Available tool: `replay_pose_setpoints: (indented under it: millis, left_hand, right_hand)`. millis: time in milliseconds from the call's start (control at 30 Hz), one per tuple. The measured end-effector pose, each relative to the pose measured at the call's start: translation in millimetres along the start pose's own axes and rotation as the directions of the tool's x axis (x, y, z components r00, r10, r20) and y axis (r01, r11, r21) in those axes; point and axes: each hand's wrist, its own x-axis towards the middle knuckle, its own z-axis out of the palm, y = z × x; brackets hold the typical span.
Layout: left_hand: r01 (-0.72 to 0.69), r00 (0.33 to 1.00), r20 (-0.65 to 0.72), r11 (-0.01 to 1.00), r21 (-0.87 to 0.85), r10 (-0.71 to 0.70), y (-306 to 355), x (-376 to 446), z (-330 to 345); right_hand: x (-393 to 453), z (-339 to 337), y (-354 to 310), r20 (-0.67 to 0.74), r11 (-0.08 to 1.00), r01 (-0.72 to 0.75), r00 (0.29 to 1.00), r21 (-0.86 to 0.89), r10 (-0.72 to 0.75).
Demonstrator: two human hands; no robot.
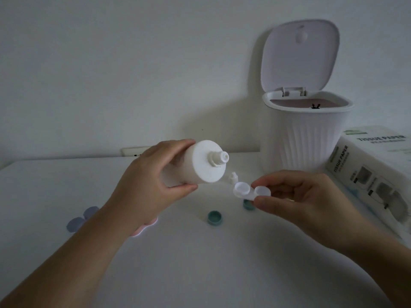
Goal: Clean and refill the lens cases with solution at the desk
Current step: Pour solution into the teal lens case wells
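My left hand (153, 176) grips a white solution bottle (200, 163), tipped on its side with its uncapped nozzle pointing right. My right hand (298, 198) pinches a white two-well lens case (251, 191) by its right end, wells open and facing up, just below and right of the nozzle. Two teal caps lie on the desk: one (215, 217) in front of the case, another (248, 204) partly hidden under it. The bottle's small white cap (233, 177) stands behind the case. A lilac lens case (82, 218) and a pink one (144, 226), mostly hidden by my left wrist, lie at the left.
A white ribbed bin (304, 138) with its lid up stands at the back right. A tissue paper pack (375, 174) lies at the right edge. The white desk (200, 263) meets the wall behind; a wall socket (133, 151) sits low there.
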Motion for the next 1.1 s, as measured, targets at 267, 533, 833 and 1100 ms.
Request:
replay_pose_setpoints:
  millis: [267, 533, 833, 1100]
  left_hand:
    - [-0.091, 0.996, 0.007, 0.989, 0.120, 0.091, -5.2, -0.5, 3.8]
    - [-0.144, 0.989, 0.047, 0.968, 0.207, 0.138, -4.4, 2.0, 7.2]
    - [-0.210, 0.978, 0.059, 0.941, 0.264, 0.202, -0.4, 4.6, 7.3]
    - [-0.269, 0.962, 0.044, 0.916, 0.298, 0.269, -5.5, 6.8, 8.4]
  right_hand:
    - [-1.7, 1.5, -3.5, -0.050, 0.998, 0.034, 0.998, -0.058, -0.037]
    - [-2.5, 4.0, -3.3, -0.049, 0.996, 0.007, 0.999, -0.086, -0.011]
    - [-2.3, 4.7, -2.7, -0.052, 0.995, -0.038, 0.998, -0.095, 0.033]
    - [-2.2, 4.5, -0.7, -0.050, 0.993, -0.054, 0.998, -0.102, 0.049]
